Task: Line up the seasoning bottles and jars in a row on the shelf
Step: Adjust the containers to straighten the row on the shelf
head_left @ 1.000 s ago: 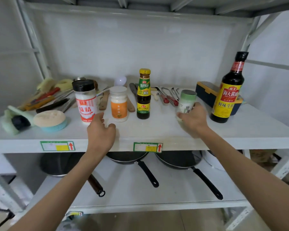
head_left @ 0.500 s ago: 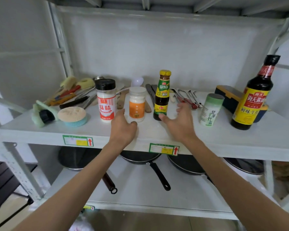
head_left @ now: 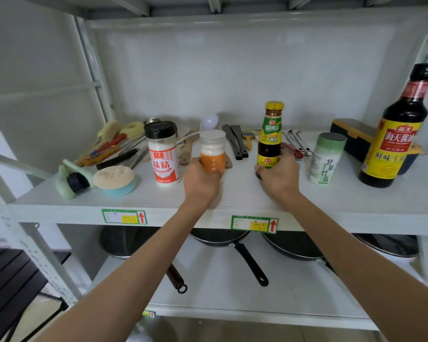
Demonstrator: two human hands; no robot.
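both hands are wrapped round stuff mid-shelf [head_left: 245, 198], left hand [head_left: 201, 181] on the orange jar [head_left: 212, 152], right hand [head_left: 279, 176] on the yellow-cap bottle [head_left: 269, 138], which looks tall enough to tip if shoved low.

My left hand [head_left: 200, 180] feels a smooth plastic jar [head_left: 212, 151] with an orange paper label. My right hand [head_left: 279, 176] is on a shiny dark glass bottle [head_left: 269, 139] with a yellow cap. The shelf [head_left: 232, 196] is white painted metal, smooth and a bit dull. The big soy bottle [head_left: 398, 134] is glossy. The round scrubber [head_left: 114, 177] looks rough. The spatula [head_left: 187, 150] is wood. The pans [head_left: 223, 236] below are dark metal
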